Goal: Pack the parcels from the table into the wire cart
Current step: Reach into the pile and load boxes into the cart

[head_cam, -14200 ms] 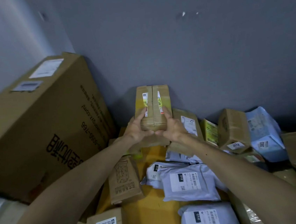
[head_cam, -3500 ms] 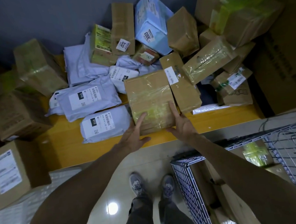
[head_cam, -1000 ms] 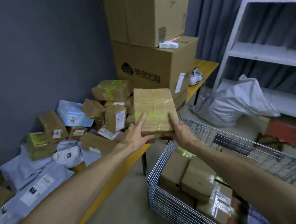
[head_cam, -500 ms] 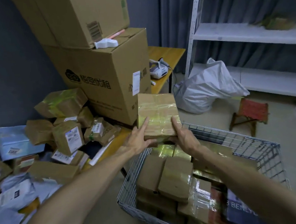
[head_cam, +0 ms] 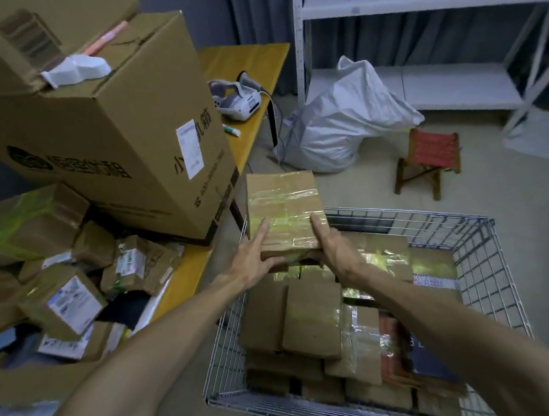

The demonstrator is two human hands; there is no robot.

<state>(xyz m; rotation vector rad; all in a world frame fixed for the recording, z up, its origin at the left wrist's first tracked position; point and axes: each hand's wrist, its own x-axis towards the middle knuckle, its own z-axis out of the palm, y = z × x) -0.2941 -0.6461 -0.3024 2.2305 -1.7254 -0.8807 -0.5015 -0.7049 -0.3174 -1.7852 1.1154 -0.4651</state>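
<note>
One parcel (head_cam: 283, 207), a flat brown box banded with clear tape, is held in the air over the far left corner of the wire cart (head_cam: 486, 273), above the parcels already packed there. Its far end is tilted upward.

The left grip (head_cam: 255, 260), a bare hand, clasps the near left corner, with the fingers laid along the taped top and the thumb at the near edge. The right grip (head_cam: 333, 249) clasps the near right corner, with the thumb on top and the fingers out of sight beneath.

The one cart holds at least seven packed parcels (head_cam: 312, 319) in two or more layers. Most are brown and taped. The exact number cannot be told.

To the left, the yellow counter (head_cam: 185, 278) carries a heap of parcels (head_cam: 63, 304): at least eight, some labelled, the rest blurred. It also carries two stacked cartons. The lower carton (head_cam: 108, 150) has one white object (head_cam: 77, 71) lying on its flaps, and the upper carton (head_cam: 12, 42) is cut by the frame. Further along the counter lie one white handheld device (head_cam: 238, 101) and one marker (head_cam: 232, 131).

On the floor beyond are one white sack (head_cam: 342, 122) and one small red stool (head_cam: 427, 161). One white shelf unit (head_cam: 414, 0) stands against the curtain.
</note>
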